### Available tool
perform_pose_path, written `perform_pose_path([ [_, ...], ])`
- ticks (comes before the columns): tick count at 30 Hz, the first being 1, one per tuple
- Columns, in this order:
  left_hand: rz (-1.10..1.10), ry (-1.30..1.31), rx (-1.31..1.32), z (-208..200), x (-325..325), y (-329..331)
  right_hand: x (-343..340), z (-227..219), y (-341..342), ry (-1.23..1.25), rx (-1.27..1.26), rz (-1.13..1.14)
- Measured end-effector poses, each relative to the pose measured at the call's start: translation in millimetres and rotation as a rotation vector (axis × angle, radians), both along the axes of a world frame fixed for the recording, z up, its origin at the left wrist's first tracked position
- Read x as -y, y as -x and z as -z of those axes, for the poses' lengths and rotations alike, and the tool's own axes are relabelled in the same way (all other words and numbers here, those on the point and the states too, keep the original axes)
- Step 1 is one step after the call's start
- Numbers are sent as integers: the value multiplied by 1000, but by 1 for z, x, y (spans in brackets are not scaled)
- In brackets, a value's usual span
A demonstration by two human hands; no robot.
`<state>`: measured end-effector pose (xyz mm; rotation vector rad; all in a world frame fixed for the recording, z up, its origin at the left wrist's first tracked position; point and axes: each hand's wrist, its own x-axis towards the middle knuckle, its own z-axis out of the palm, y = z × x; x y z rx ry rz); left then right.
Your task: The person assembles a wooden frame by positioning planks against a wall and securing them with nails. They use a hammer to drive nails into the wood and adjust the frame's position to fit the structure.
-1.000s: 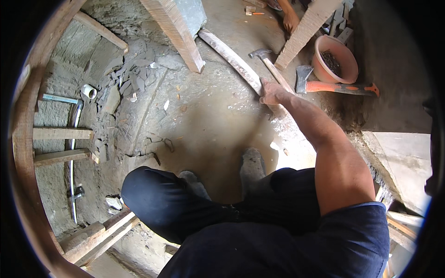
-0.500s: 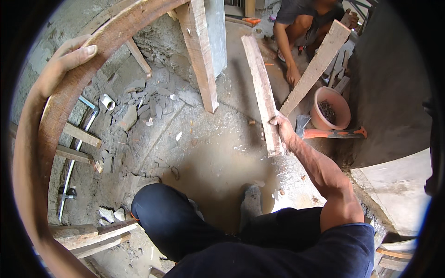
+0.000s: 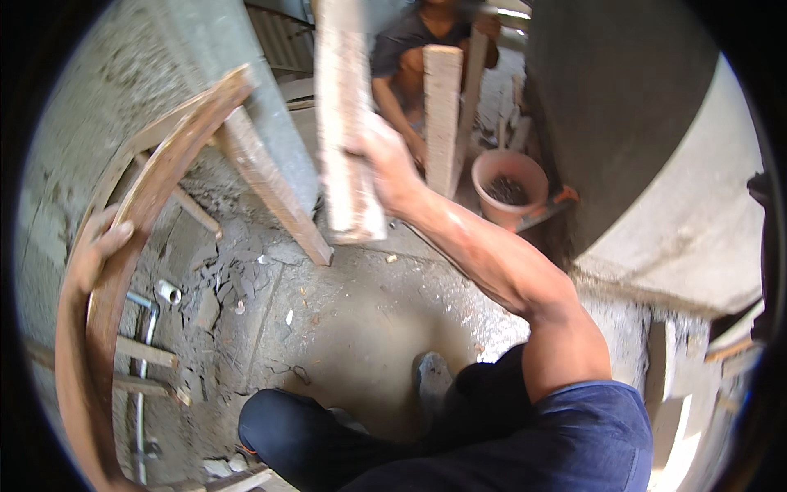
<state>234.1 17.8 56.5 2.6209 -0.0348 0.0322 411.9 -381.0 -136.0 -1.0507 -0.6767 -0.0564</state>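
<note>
My left hand (image 3: 98, 250) is closed round the edge of a long brown wooden board (image 3: 156, 193) at the left, its thumb over the top face. A wooden leg (image 3: 275, 184) slants down from the board's far end to the floor. My right arm reaches forward, and my right hand (image 3: 387, 168) grips a pale wooden plank (image 3: 343, 107) held upright, its lower end above the floor. Motion blurs the plank, and its top runs out of view.
Another person (image 3: 402, 107) crouches beyond the plank, beside an upright timber (image 3: 443, 123). A pink bucket (image 3: 508, 215) of small dark pieces stands at right with an orange-handled hammer (image 3: 566, 195). Broken rubble (image 3: 234, 275), white pipe (image 3: 152, 328) and a pipe end (image 3: 168, 291) lie left.
My right hand has lifted the plank up and to the left, toward the board's far end. My left hand still grips the board. The view has turned rightward.
</note>
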Motion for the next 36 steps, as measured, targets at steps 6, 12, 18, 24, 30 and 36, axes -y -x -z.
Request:
perform_pose_path([
  [6, 12, 43, -30, -2, 6, -3, -44, -72, 5, -188, 71, 132],
  [12, -10, 60, -74, -5, 6, -2, -41, -122, -10, -255, 10, 233],
  [18, -184, 37, -152, -8, 17, -2, -31, -139, -39, -345, -92, 308],
  [24, -79, 132, -125, -5, 26, -2, 24, -127, -59, -246, -42, 310],
  [30, -52, 103, -30, -7, 11, -1, 117, -109, -85, -205, -117, 184],
  [36, -93, 131, -45, -6, 1, 0, 144, -100, -128, -331, -205, 152],
])
